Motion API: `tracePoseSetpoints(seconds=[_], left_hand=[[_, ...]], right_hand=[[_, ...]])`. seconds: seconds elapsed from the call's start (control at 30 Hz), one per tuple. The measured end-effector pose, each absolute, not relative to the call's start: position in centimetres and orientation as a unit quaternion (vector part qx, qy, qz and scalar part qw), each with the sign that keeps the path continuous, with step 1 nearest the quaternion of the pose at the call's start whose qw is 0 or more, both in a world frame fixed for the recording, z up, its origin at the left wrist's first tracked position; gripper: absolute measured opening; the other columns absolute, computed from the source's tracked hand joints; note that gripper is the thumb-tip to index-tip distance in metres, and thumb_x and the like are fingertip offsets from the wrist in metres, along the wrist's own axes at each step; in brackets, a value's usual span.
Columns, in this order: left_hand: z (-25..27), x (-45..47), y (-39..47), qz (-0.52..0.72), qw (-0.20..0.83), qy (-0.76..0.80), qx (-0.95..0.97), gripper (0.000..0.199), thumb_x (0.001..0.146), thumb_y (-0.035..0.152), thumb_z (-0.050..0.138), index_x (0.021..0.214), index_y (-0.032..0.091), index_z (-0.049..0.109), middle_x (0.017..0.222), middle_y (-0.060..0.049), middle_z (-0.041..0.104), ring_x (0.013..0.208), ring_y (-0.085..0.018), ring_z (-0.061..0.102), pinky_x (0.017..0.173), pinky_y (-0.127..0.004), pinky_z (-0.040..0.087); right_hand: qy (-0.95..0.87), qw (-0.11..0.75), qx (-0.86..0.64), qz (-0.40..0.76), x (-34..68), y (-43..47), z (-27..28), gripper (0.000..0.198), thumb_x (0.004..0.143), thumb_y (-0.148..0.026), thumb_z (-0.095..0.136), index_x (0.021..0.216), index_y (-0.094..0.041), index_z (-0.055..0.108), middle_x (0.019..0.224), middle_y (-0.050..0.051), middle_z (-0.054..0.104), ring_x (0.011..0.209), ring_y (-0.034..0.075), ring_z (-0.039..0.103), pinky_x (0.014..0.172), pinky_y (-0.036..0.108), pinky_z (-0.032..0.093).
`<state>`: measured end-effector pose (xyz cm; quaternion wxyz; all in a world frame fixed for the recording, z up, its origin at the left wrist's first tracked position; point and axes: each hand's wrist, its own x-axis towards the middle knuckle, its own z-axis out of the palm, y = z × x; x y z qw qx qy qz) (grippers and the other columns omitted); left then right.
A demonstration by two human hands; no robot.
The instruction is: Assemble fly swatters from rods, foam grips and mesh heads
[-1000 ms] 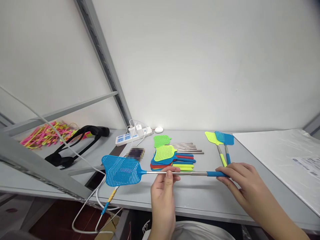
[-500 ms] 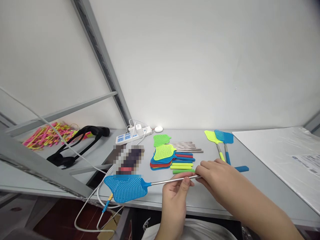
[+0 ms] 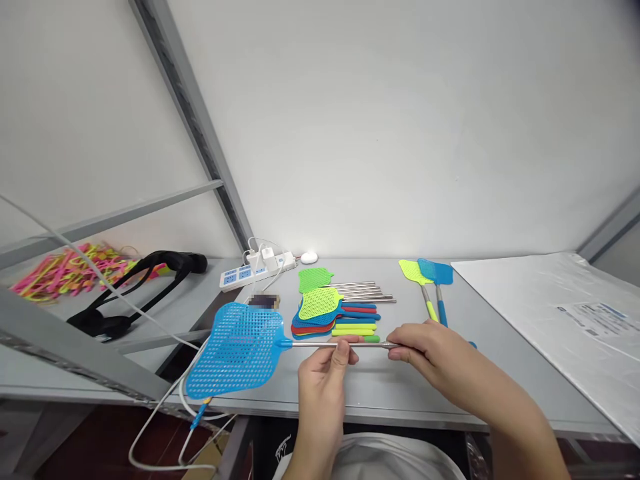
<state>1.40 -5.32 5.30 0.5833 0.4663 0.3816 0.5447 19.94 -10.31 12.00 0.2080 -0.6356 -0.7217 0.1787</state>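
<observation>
A blue fly swatter point(image 3: 235, 350) is held level above the table edge, its mesh head on the left. My left hand point(image 3: 327, 370) is closed, pinching the thin metal rod point(image 3: 313, 345) between thumb and fingers. At the rod's right end, my right hand point(image 3: 430, 350) closes on the ridged tip of the same swatter. A small blue end point(image 3: 473, 345) shows behind the right hand; whether it joins the rod is hidden. Beyond the hands lie stacked swatter heads point(image 3: 320, 304), metal rods point(image 3: 363, 291) and yellow-green handles point(image 3: 355, 329).
Two swatters with handles point(image 3: 434, 287) lie at the back right beside a white wrapped package point(image 3: 550, 307). A power strip point(image 3: 257, 270) with chargers is at the back left. A metal post, loose cables, a black headset-like frame point(image 3: 145, 287) and colourful strips point(image 3: 75, 270) are farther left.
The swatter head has risen and turned its mesh more towards me. My left hand has slid along the rod towards the head, away from my right hand. The view has shifted slightly.
</observation>
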Motion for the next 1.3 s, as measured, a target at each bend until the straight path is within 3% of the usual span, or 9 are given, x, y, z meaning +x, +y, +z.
tracePoseSetpoints(seconds=[0.23,0.4,0.57,0.63,0.73,0.83,0.97,1.13,1.3], left_hand=[[6.3,0.6,-3.4,0.627,0.602,0.336,0.362,0.028,0.080,0.042,0.073,0.082,0.014,0.074,0.089,-0.007,0.069,0.069,-0.010,0.055,0.066,-0.022,0.047],[7.9,-0.5,-0.3,0.647,0.636,0.292,0.302,0.024,0.079,0.037,0.076,0.085,0.015,0.071,0.088,-0.004,0.069,0.076,-0.014,0.065,0.064,-0.023,0.052],[9.2,-0.5,0.5,0.696,0.630,0.253,0.235,0.016,0.088,0.034,0.067,0.089,0.018,0.067,0.096,-0.003,0.071,0.098,-0.021,0.070,0.082,-0.032,0.057],[9.3,0.2,-0.2,0.698,0.634,0.251,0.218,0.013,0.090,0.033,0.064,0.091,0.019,0.066,0.101,-0.004,0.072,0.099,-0.022,0.070,0.083,-0.034,0.057],[9.3,1.6,-1.5,0.693,0.649,0.252,0.189,0.013,0.094,0.031,0.058,0.091,0.020,0.065,0.107,-0.004,0.071,0.102,-0.021,0.070,0.085,-0.035,0.058],[9.0,3.0,-2.6,0.669,0.674,0.265,0.168,0.014,0.096,0.029,0.056,0.092,0.020,0.065,0.107,-0.004,0.072,0.100,-0.020,0.071,0.084,-0.033,0.058],[8.1,4.6,-3.9,0.635,0.700,0.267,0.189,0.013,0.091,0.033,0.064,0.092,0.020,0.065,0.103,-0.005,0.073,0.099,-0.021,0.071,0.082,-0.033,0.058],[6.1,6.2,-5.6,0.553,0.750,0.253,0.261,0.024,0.086,0.040,0.069,0.095,0.018,0.066,0.101,-0.008,0.073,0.095,-0.022,0.071,0.087,-0.037,0.055],[4.2,6.6,-6.0,0.509,0.742,0.257,0.353,0.029,0.089,0.040,0.065,0.102,0.015,0.068,0.109,-0.012,0.072,0.106,-0.024,0.067,0.090,-0.034,0.052]], right_hand=[[-0.711,0.232,-0.658,0.090,22.8,-11.1,11.0,0.030,0.100,-0.040,0.044,0.090,-0.028,0.069,0.084,0.000,0.072,0.076,0.019,0.062,0.082,0.036,0.042],[-0.647,0.301,-0.701,0.005,26.6,-11.9,10.5,0.020,0.091,-0.045,0.059,0.090,-0.029,0.070,0.082,-0.001,0.070,0.078,0.020,0.062,0.084,0.041,0.041],[-0.374,0.610,-0.699,-0.020,26.8,-11.1,10.2,0.026,0.085,-0.049,0.065,0.091,-0.024,0.067,0.076,0.000,0.059,0.071,0.017,0.055,0.067,0.033,0.042],[-0.294,0.770,-0.561,0.080,24.5,-10.2,9.6,0.026,0.090,-0.049,0.059,0.099,-0.025,0.063,0.073,-0.004,0.050,0.065,0.013,0.049,0.067,0.032,0.045],[-0.169,0.893,-0.384,0.163,20.4,-9.2,8.3,0.017,0.089,-0.040,0.063,0.090,-0.026,0.054,0.077,-0.006,0.040,0.062,0.009,0.041,0.062,0.025,0.043],[-0.113,0.905,-0.314,0.264,17.9,-9.0,7.2,0.025,0.090,-0.047,0.060,0.085,-0.024,0.052,0.074,-0.006,0.037,0.057,0.008,0.038,0.054,0.022,0.038],[-0.183,0.849,-0.327,0.373,17.0,-9.1,6.3,0.027,0.087,-0.051,0.063,0.099,-0.027,0.057,0.061,-0.009,0.034,0.047,0.008,0.027,0.047,0.021,0.031],[-0.213,0.819,-0.326,0.420,15.3,-8.7,5.1,0.034,0.090,-0.051,0.058,0.074,-0.021,0.055,0.053,-0.009,0.030,0.047,0.008,0.023,0.046,0.020,0.027],[-0.234,0.788,-0.322,0.469,14.1,-8.3,4.4,0.036,0.088,-0.053,0.061,0.073,-0.020,0.055,0.051,-0.009,0.030,0.047,0.007,0.022,0.045,0.020,0.024]])
